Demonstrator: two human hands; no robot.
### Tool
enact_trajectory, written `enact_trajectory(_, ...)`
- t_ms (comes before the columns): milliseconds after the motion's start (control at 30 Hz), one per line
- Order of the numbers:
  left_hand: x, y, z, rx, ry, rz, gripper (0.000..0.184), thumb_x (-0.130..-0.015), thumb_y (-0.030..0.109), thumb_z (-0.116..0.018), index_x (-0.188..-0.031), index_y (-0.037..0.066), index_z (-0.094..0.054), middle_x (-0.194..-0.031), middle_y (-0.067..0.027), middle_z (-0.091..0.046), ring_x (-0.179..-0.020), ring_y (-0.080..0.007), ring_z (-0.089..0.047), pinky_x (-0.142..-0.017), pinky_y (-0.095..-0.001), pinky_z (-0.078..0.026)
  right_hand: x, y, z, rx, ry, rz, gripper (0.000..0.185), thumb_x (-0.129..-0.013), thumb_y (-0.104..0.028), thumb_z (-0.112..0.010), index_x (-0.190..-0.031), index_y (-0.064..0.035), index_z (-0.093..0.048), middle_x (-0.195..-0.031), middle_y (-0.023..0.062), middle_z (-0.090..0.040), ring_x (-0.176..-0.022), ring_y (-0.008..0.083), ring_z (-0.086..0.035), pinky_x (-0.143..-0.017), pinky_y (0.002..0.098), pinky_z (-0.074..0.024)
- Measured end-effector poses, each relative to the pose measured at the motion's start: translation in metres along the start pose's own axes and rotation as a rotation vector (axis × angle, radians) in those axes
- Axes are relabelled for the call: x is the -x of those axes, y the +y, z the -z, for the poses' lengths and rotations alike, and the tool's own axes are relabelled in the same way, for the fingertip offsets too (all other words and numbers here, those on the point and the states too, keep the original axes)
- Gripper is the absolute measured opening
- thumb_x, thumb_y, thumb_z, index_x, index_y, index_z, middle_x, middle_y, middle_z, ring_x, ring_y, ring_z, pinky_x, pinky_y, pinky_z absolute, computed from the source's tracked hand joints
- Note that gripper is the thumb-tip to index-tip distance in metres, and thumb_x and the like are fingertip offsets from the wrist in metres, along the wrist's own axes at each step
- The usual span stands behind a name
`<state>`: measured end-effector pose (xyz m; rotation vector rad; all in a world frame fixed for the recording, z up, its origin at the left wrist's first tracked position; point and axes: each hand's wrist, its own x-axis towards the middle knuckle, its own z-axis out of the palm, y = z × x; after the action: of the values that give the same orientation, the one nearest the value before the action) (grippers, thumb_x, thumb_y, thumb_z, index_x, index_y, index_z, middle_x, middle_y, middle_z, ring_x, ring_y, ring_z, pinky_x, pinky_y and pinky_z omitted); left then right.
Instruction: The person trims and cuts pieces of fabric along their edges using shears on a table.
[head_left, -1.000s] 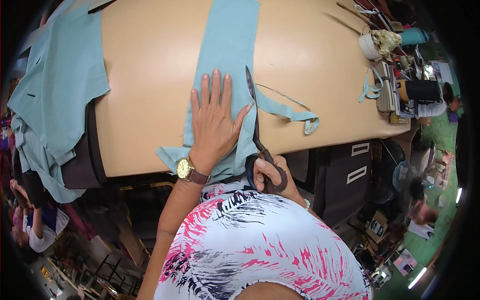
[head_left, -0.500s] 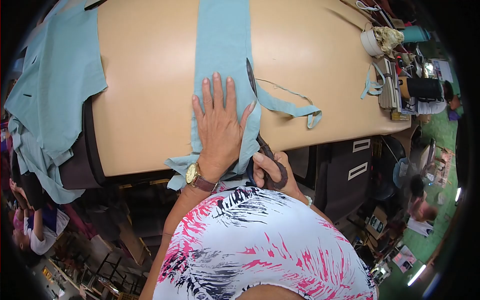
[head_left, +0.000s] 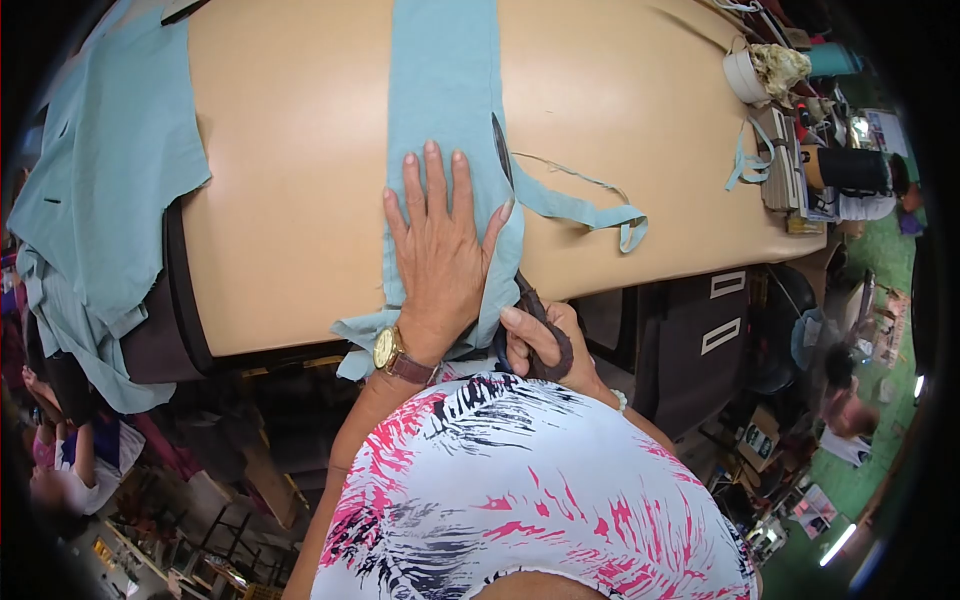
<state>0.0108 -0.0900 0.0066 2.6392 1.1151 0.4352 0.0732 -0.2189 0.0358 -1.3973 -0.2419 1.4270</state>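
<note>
A long strip of light blue cloth (head_left: 443, 75) runs from the table's near edge to the far side. My left hand (head_left: 437, 255) lies flat on it, fingers spread, palm down. Just right of that, my right hand (head_left: 550, 345) is wrapped round the dark handles of the scissors (head_left: 502, 150). Their blade lies along the cloth's right edge, and part of them is hidden under the cloth by my left thumb. From the blade a narrow cut strip (head_left: 580, 211) curls away to the right.
More light blue cloth (head_left: 110, 160) hangs over the left side of the table (head_left: 290, 180). At the right edge are a white pot (head_left: 742, 77), stacked books (head_left: 778, 165) and a loose blue ribbon (head_left: 742, 165). Other people are visible at lower left and far right.
Compared with a second ago, the long cloth and my left hand have shifted and straightened slightly. The scissors sit a little farther up along its edge. My right hand still holds them.
</note>
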Motion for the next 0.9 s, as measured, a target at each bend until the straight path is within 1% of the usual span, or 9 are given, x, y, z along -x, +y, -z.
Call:
enact_trajectory(300,0.002,0.001,-0.002,-0.015,0.008,0.000,0.057,-0.086,0.036,-0.048,-0.129,0.000,-0.035,-0.138,-0.0205,-0.024,-0.128,-0.0370,-0.021,-0.099,-0.0539,-0.019,0.002,-0.013,-0.005,0.058,0.010,-0.018,0.027,-0.082,-0.025,-0.060,-0.075,0.0005,-0.054,-0.049,0.0005,-0.048,-0.040,0.0049,-0.044,-0.038,0.0188,-0.0312)
enact_trajectory(400,0.003,0.001,0.000,0.005,0.004,0.000,0.057,-0.086,0.035,-0.048,-0.129,0.000,-0.035,-0.139,-0.0202,-0.024,-0.128,-0.0369,-0.020,-0.099,-0.0540,-0.018,-0.002,-0.009,-0.006,0.011,0.020,0.055,0.028,-0.083,-0.027,-0.059,-0.074,0.0002,-0.054,-0.049,0.0007,-0.048,-0.039,0.0050,-0.044,-0.038,0.0188,-0.0318)
enact_trajectory(600,0.004,0.001,0.000,0.014,0.000,0.005,0.057,-0.086,0.036,-0.048,-0.129,0.000,-0.035,-0.139,-0.0200,-0.023,-0.129,-0.0367,-0.019,-0.099,-0.0539,-0.018,-0.003,-0.005,-0.004,0.011,0.006,0.041,0.030,-0.083,-0.028,-0.058,-0.075,0.0001,-0.054,-0.049,0.0004,-0.047,-0.038,0.0053,-0.044,-0.038,0.0187,-0.0317)
enact_trajectory(733,0.005,0.001,-0.001,0.012,-0.003,0.005,0.058,-0.086,0.036,-0.048,-0.129,0.000,-0.035,-0.139,-0.0197,-0.023,-0.129,-0.0362,-0.018,-0.099,-0.0544,-0.017,-0.001,-0.011,-0.008,0.036,0.023,0.027,0.028,-0.083,-0.026,-0.059,-0.076,-0.0003,-0.054,-0.049,-0.0003,-0.047,-0.038,0.0049,-0.043,-0.037,0.0185,-0.0317)
enact_trajectory(833,0.004,0.001,0.000,-0.044,0.005,-0.012,0.060,-0.085,0.038,-0.049,-0.129,0.000,-0.035,-0.138,-0.0207,-0.025,-0.127,-0.0368,-0.022,-0.098,-0.0520,-0.020,0.000,-0.016,-0.011,0.024,0.032,0.018,0.026,-0.083,-0.025,-0.060,-0.075,-0.0008,-0.054,-0.049,-0.0008,-0.047,-0.038,0.0044,-0.043,-0.037,0.0183,-0.0317)
enact_trajectory(900,-0.001,-0.004,0.008,0.073,0.053,0.005,0.061,-0.084,0.037,-0.052,-0.129,0.000,-0.035,-0.134,-0.0216,-0.030,-0.121,-0.0371,-0.030,-0.095,-0.0493,-0.025,-0.001,-0.017,-0.010,0.037,0.021,0.001,0.026,-0.083,-0.025,-0.061,-0.075,-0.0012,-0.054,-0.049,-0.0012,-0.047,-0.038,0.0040,-0.043,-0.037,0.0182,-0.0318)
